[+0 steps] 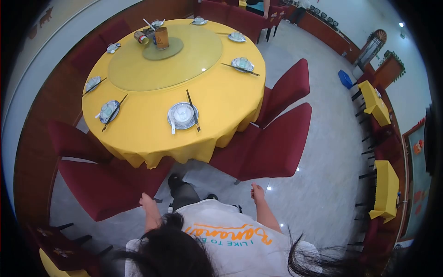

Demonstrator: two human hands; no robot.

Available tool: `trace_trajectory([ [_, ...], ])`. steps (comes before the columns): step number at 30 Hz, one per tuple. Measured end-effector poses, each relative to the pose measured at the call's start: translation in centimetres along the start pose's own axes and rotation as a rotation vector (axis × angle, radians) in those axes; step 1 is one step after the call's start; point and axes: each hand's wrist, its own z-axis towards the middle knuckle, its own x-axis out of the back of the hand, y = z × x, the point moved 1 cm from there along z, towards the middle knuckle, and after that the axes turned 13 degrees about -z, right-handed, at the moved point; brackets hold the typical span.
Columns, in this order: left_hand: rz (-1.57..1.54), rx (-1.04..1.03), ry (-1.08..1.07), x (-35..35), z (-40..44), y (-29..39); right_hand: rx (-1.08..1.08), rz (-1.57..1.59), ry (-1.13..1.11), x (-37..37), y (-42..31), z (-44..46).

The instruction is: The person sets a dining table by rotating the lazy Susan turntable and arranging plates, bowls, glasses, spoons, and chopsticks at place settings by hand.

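My left hand (148, 202) hangs low beside the front edge of the left dark red chair (99, 184). Its fingers look loosely curled, with nothing visible in them; contact with the chair cannot be made out. On the other side my right hand (257, 191) is held out over the floor, fingers curled and nothing seen in it. It is nearest to the right red chair (284, 143), apart from it. Ahead is a round table with a yellow tablecloth (221, 108). Closest on it is a patterned plate (171, 121) with a small bowl, white spoon and black chopsticks (193, 111).
A glass turntable (194, 51) carries a brown container (161, 39) and a tipped can (141, 38). Several place settings ring the table. Yellow-covered tables (386, 189) line the right wall, near a blue bin (345, 79). Another person (302, 8) stands at the back.
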Motion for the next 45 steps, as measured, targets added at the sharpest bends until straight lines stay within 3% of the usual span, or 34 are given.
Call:
trace_trajectory([
  [3, 0.013, -0.086, 0.103, -4.1, -7.4, 2.7, 0.004, -0.147, -0.085, -1.0, 1.7, 1.3],
  [6, 0.033, -0.22, 0.029, -7.0, -2.6, 0.1, -0.185, -0.2, -0.156, -2.2, 5.8, 1.2],
  [8, 0.044, -0.295, 0.022, -8.5, -4.5, 2.4, -0.309, -0.228, -0.136, -3.2, 7.1, 0.6],
  [10, 0.313, -0.703, -0.001, -9.7, -4.0, 4.4, -0.176, -0.449, -0.162, -4.6, 6.4, 2.0],
  [12, 0.123, -1.234, -0.095, -11.6, -5.8, 8.1, -0.136, -0.533, -0.189, -5.6, 7.1, 0.4],
  [13, 0.164, -1.336, -0.08, -12.8, -5.7, 9.1, -0.142, -0.505, -0.193, -6.9, 4.1, 0.0],
  [14, 0.186, -1.145, -0.273, -13.6, -7.9, 11.4, -0.137, -0.474, -0.192, -8.6, 0.5, 0.4],
  [15, 0.23, -1.312, -0.213, -15.0, -8.3, 11.5, -0.084, -0.441, -0.164, -10.0, -2.4, 0.9],
  [17, 0.155, -1.178, -0.489, -17.8, -9.7, 13.1, 0.252, -0.235, -0.04, -13.8, -10.7, -0.3],
  [19, 0.23, -1.231, -0.679, -20.4, -10.3, 13.8, 0.447, -0.27, 0.005, -17.0, -17.4, 0.8],
  [21, 0.242, -0.928, -0.968, -22.9, -9.8, 13.1, 0.537, -0.37, 0.034, -19.9, -23.6, 0.8],
  [23, 0.271, -0.787, -1.15, -25.0, -8.5, 11.2, 0.539, -0.533, 0.034, -22.5, -26.6, 2.4],
  [26, 0.488, -0.811, -1.232, -26.0, -8.3, 10.8, 0.57, -0.772, 0.071, -26.1, -28.4, 3.8],
  [31, 0.663, -0.493, -1.33, -27.8, -6.2, 9.6, 0.558, -0.958, 0.235, -28.9, -26.8, 5.0],
  [34, 0.655, -0.378, -1.345, -28.3, -5.4, 9.2, 0.251, -0.567, -0.072, -29.1, -27.3, 4.4],
  [40, 0.636, 0.107, -1.3, -29.5, -5.0, 11.7, 0.259, -0.33, -0.143, -26.8, -30.5, 3.0],
  [45, 0.634, 0.119, -1.327, -29.5, -4.8, 12.1, 0.269, -0.258, -0.183, -24.5, -34.6, 4.4],
])
